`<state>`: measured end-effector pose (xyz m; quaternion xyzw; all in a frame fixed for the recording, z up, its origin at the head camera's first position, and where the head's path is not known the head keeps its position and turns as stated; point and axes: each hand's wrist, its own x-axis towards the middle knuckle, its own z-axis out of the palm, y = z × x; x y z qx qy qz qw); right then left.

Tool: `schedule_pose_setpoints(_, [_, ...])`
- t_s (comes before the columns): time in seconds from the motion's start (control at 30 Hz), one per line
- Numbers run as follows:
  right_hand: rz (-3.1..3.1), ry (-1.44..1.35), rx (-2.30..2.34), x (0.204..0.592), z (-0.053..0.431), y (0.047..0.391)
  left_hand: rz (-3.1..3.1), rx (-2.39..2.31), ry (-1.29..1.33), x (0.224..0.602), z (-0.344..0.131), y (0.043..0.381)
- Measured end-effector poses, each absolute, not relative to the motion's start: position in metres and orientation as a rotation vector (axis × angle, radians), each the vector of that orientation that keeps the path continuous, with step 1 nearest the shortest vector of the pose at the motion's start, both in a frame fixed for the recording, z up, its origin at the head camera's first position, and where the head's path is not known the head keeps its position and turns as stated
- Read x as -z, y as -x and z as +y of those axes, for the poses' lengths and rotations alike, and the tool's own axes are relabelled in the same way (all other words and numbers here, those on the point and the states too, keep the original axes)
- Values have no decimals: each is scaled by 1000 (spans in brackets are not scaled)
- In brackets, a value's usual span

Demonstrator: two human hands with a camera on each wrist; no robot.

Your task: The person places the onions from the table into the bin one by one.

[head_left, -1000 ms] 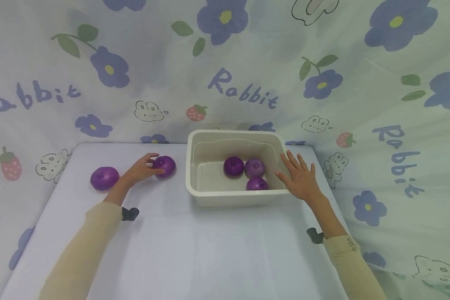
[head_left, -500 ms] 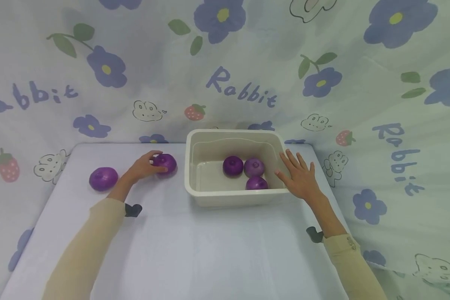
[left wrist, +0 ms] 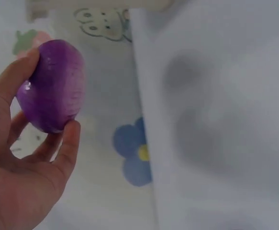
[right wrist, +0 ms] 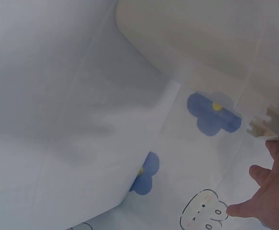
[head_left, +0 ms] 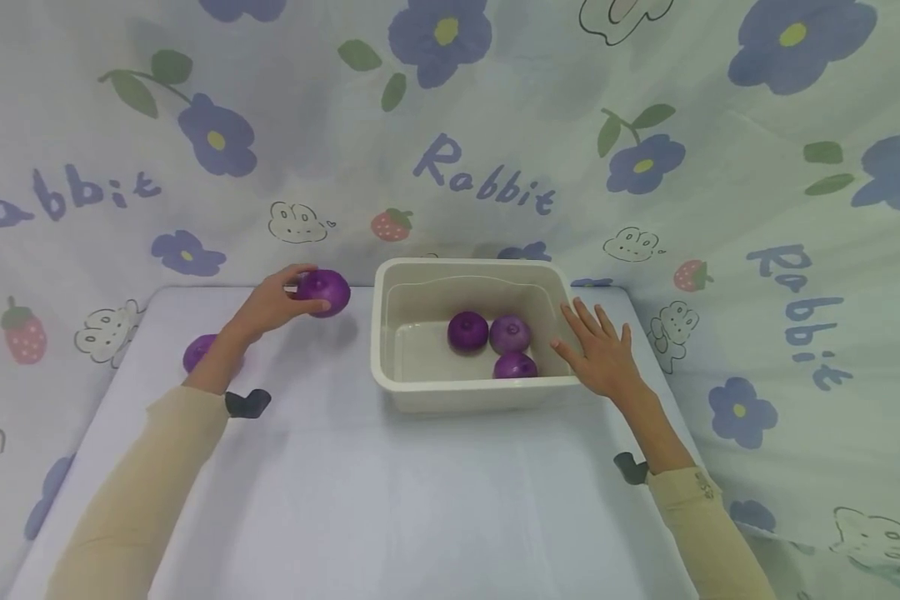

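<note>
Head view: a glossy, deep-purple, rounded onion point(head_left: 326, 293) is held in the left hand point(head_left: 268, 304), above the white, smooth-topped table point(head_left: 420, 500) and to the left of the cream, rectangular, plastic-looking bin point(head_left: 480, 386). Three more purple onions lie inside the bin, gathered toward its right side: a dark one point(head_left: 468, 333), a paler one point(head_left: 510, 335) and one by the front wall point(head_left: 515, 367). A further purple onion point(head_left: 197, 353) lies on the table, partly hidden by the left wrist. The right hand point(head_left: 603, 362) is spread wide at the bin's right rim, with nothing gripped. If the held onion is carried over the bin, the near rim should be cleared with room to spare, and the bare left part of the floor would be the best spot, since a knock against the three could set them rolling. A low, gentle release would be better than a drop.

Left wrist view: the held onion is pinched between the thumb point(left wrist: 22, 72) and the fingers point(left wrist: 68, 146), on opposite sides. Its skin is likely slippery, so even pressure is advised, without hard squeezing.

Right wrist view: straight, parted fingers are seen near a pale edge, taken to be the bin's; whether it is touched cannot be told. If the bin is to be steadied, light contact at the rim would be enough, with the fingertips out of the onion's way
</note>
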<state>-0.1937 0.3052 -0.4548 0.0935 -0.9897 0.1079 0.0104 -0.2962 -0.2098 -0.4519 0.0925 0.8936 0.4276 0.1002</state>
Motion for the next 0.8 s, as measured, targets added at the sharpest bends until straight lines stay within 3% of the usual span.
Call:
schedule_pose_setpoints(0.47, [-3071, -291, -349, 456, 306, 193, 2676, -1298, -422, 381, -159, 292])
schedule_pose_setpoints(0.8, [-3077, -292, -340, 455, 305, 194, 2567, -1297, -740, 353, -99, 299])
